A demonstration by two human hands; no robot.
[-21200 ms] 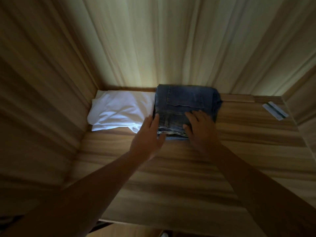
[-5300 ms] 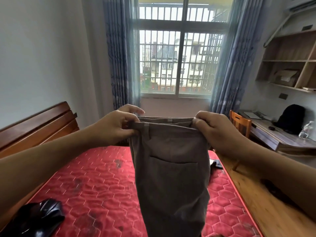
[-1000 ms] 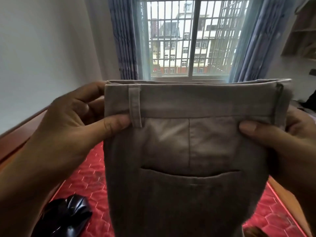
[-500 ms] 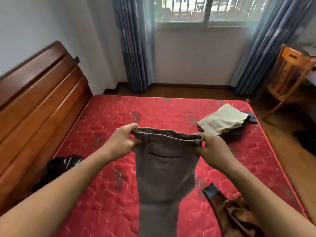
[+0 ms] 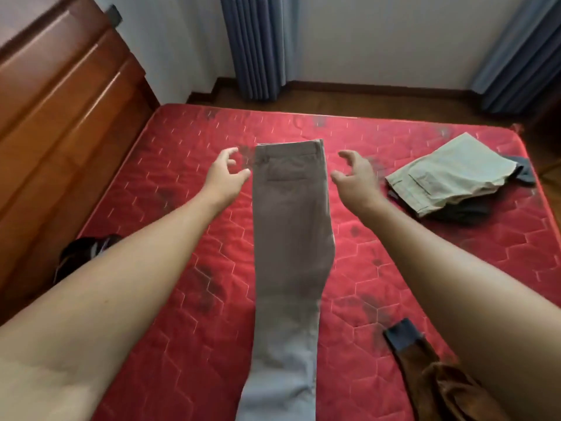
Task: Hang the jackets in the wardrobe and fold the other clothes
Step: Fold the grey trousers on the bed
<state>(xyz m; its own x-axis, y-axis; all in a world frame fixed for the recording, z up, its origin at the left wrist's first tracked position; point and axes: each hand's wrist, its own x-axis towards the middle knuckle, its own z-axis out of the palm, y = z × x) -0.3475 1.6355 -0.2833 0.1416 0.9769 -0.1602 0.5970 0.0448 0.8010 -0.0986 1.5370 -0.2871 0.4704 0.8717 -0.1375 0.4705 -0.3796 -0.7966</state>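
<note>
Grey-brown trousers (image 5: 291, 238) lie flat and lengthwise on the red mattress (image 5: 170, 226), folded leg on leg, waistband at the far end. My left hand (image 5: 226, 174) hovers just left of the waistband with its fingers loosely curled and holds nothing. My right hand (image 5: 353, 174) hovers just right of the waistband, equally loose, and holds nothing. A brown jacket (image 5: 437, 378) with a dark cuff lies at the near right, partly under my right forearm.
Folded beige trousers (image 5: 449, 174) rest on dark clothes (image 5: 467, 211) at the mattress's right side. A black garment (image 5: 82, 253) lies by the wooden headboard (image 5: 54, 117) on the left. Blue curtains (image 5: 258, 47) hang beyond the bed.
Both hands have let go of the waistband; the trousers, held up half a second ago, now lie stretched on the mattress. The view has tilted further down.
</note>
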